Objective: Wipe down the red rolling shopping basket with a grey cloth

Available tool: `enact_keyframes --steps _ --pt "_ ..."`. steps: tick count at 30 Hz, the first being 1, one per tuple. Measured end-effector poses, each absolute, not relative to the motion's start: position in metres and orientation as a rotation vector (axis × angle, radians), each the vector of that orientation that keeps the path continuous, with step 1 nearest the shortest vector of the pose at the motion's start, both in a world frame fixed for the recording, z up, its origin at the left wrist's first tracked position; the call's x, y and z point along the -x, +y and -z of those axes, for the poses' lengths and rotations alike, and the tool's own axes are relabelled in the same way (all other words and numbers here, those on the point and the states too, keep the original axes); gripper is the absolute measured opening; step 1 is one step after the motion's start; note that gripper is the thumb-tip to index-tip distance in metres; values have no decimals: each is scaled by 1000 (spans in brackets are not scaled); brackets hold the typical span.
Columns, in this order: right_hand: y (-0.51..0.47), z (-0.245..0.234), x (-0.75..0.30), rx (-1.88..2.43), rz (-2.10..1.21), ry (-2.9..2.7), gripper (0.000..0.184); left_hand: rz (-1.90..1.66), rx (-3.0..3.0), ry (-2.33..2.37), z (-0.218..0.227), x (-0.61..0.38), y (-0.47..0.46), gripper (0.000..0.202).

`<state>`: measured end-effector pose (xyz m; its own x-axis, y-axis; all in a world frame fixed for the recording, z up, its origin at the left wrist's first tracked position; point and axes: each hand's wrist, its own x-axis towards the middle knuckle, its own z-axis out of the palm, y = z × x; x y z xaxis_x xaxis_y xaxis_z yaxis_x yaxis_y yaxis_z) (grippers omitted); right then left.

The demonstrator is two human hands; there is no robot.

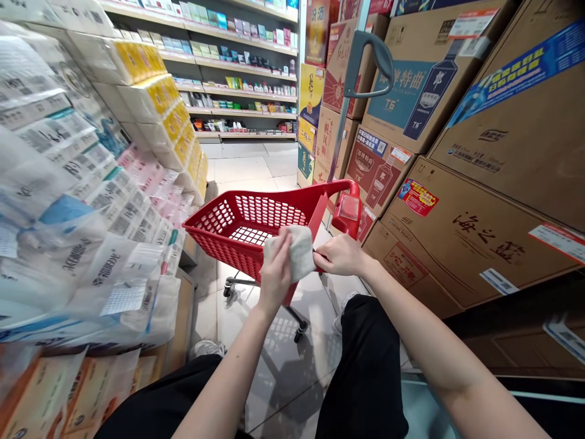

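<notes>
A small red plastic shopping cart (249, 251) with a perforated basket stands on casters between my legs, its red handle (350, 207) toward the right. My left hand (276, 265) is closed on a pale folded cloth (301, 253), which lies against the near end of the basket. Just right of the cloth, my right hand (340, 255) has its fingers curled at the cart's edge below the handle. Its fingertips are partly hidden, and a small dark spot shows beside them. The basket's visible floor has only its grid pattern.
Packs of tissue (132, 256) are piled along the left. Printed cartons (484, 225) stack up on the right, with a grey handle (370, 64) on a metal pole before them. Shelves of small boxes and bottles (247, 73) stand at the back, beyond the tiled floor (247, 164).
</notes>
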<state>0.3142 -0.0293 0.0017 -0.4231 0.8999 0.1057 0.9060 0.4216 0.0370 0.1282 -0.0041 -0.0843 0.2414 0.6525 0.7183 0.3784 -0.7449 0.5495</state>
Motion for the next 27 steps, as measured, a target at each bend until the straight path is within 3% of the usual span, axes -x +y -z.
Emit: enact_keyframes --steps 3,7,21,27 --pt "-30 -3 -315 1639 139 -2580 48 -1288 -2365 858 88 -120 13 37" --pt "-29 -4 -317 1632 125 -2585 50 -1191 -2324 1056 99 -97 36 32" --pt "-31 -2 -350 1613 57 -2646 52 -829 -2738 1100 111 -77 57 36" --pt "-30 -5 -375 1852 160 -2660 55 -773 -2855 1299 125 -77 60 33"
